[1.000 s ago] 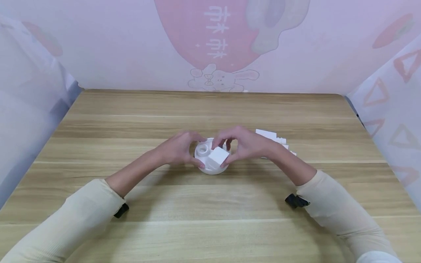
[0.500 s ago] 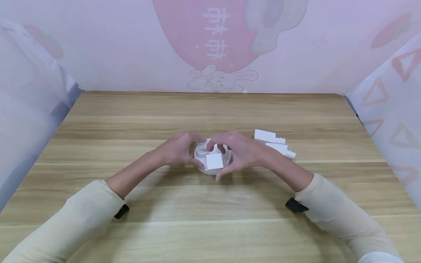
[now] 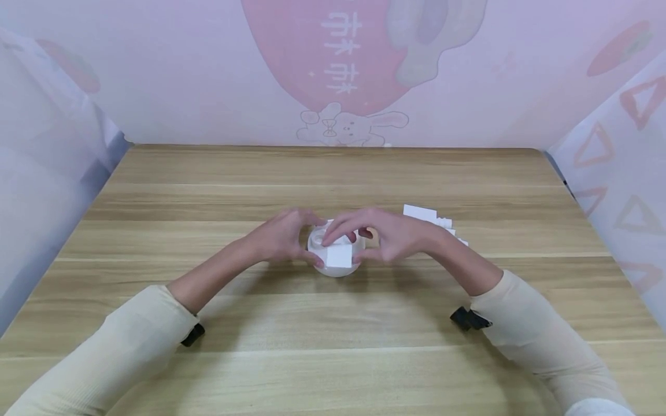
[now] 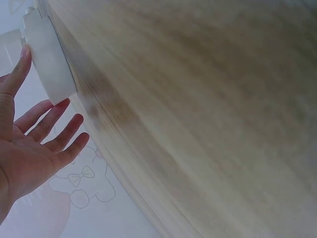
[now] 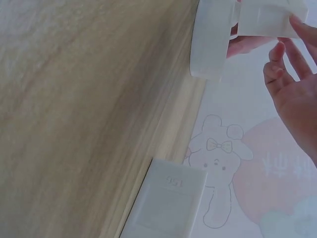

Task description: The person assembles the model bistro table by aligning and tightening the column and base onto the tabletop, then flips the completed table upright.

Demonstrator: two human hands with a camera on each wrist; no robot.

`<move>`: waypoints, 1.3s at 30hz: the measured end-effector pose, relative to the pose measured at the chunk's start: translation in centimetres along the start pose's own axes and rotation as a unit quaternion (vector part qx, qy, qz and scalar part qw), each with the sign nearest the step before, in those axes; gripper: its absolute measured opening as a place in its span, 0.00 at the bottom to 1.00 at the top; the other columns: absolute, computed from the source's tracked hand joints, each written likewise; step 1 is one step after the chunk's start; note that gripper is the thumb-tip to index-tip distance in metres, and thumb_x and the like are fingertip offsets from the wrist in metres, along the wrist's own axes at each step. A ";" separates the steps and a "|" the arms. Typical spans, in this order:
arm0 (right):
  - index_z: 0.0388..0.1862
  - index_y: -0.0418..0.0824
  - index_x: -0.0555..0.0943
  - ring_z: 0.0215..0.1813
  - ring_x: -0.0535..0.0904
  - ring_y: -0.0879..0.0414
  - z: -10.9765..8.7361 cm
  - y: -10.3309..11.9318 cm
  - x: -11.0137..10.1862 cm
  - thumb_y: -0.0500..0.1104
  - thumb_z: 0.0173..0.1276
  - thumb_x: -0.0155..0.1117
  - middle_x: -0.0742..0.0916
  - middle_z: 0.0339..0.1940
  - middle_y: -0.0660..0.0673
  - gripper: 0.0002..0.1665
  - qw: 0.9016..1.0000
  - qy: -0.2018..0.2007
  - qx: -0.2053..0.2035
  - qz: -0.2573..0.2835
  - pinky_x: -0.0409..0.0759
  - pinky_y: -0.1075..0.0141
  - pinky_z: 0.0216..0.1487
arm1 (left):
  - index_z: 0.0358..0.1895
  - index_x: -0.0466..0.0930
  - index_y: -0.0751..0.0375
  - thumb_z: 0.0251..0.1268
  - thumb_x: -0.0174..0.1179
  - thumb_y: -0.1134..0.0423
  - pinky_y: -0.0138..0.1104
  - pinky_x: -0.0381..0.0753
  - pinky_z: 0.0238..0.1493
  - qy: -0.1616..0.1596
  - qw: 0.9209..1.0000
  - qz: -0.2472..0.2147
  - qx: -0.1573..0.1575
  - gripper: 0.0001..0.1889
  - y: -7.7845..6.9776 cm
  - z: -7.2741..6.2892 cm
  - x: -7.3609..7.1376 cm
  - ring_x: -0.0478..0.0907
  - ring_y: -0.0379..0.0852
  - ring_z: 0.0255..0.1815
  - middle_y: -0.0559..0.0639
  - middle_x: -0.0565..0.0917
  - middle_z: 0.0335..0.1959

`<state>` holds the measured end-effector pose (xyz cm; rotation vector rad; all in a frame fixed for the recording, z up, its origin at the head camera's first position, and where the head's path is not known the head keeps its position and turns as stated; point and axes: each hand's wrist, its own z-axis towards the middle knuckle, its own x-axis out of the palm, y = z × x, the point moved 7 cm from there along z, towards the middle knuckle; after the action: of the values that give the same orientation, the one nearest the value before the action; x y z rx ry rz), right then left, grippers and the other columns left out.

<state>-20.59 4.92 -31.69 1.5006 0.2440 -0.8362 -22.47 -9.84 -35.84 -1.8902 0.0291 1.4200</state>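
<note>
A round white base (image 3: 335,271) with raised sockets on its top sits on the table. My left hand (image 3: 283,234) grips its left side, thumb at the near rim and index finger at the far rim. In the left wrist view, the other fingers of that hand are spread out beyond the base (image 4: 52,64). A white rectangular block (image 3: 339,256) stands upright on the base, toward the near right. My right hand (image 3: 392,234) pinches this block (image 5: 265,17) between thumb and fingers, with its lower end partly hidden.
Two more white blocks with narrow ridged necks lie to the right of the base, the farther block (image 3: 419,212) showing most and the other partly behind the right forearm. A printed backdrop (image 3: 468,98) rises behind the wooden table (image 3: 333,323).
The block has gone from tilted to upright on the base. My right hand loosened, its thumb swinging off toward me, then closed on the block again. The left hand has kept its hold.
</note>
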 end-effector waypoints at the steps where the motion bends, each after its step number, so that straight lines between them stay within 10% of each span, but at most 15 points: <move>1: 0.60 0.40 0.85 0.43 0.76 0.40 0.0 -0.1 -0.1 0.31 0.63 0.72 0.85 0.58 0.47 0.25 1.000 -0.007 0.003 -0.002 0.73 0.55 0.32 | 0.65 0.79 0.71 0.44 0.85 0.53 0.54 0.73 0.71 -0.001 1.000 0.001 0.001 0.44 0.0 0.0 0.0 0.75 0.62 0.68 0.63 0.82 0.63; 18: 0.33 0.41 0.77 0.32 0.78 0.50 1.0 0.1 -0.3 0.50 0.49 0.88 0.82 0.29 0.46 0.27 0.977 -0.138 -0.022 -0.162 0.74 0.65 0.32 | 0.64 0.79 0.71 0.43 0.86 0.56 0.52 0.74 0.69 -0.006 1.000 -0.009 0.007 0.42 0.2 -0.2 -0.1 0.77 0.60 0.66 0.61 0.83 0.61; 28: 0.71 0.36 0.76 0.43 0.78 0.46 0.8 -0.4 0.6 0.49 0.69 0.68 0.85 0.57 0.46 0.34 0.997 -0.049 -0.015 -0.053 0.80 0.55 0.37 | 0.60 0.84 0.62 0.42 0.86 0.55 0.54 0.76 0.67 0.002 1.000 -0.015 -0.006 0.38 0.3 -0.3 0.0 0.77 0.58 0.64 0.55 0.85 0.59; 39: 0.62 0.36 0.83 0.42 0.77 0.48 0.5 -1.4 -0.5 0.38 0.65 0.74 0.86 0.44 0.49 0.25 0.996 -0.084 0.039 -0.021 0.75 0.57 0.37 | 0.62 0.82 0.68 0.43 0.86 0.52 0.54 0.76 0.68 -0.006 1.000 -0.010 0.020 0.41 -0.1 -0.1 -0.1 0.78 0.60 0.64 0.59 0.85 0.59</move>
<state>-22.01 4.84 -32.44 1.4925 0.1205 -1.0100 -22.40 -9.90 -35.71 -1.8449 0.0327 1.4064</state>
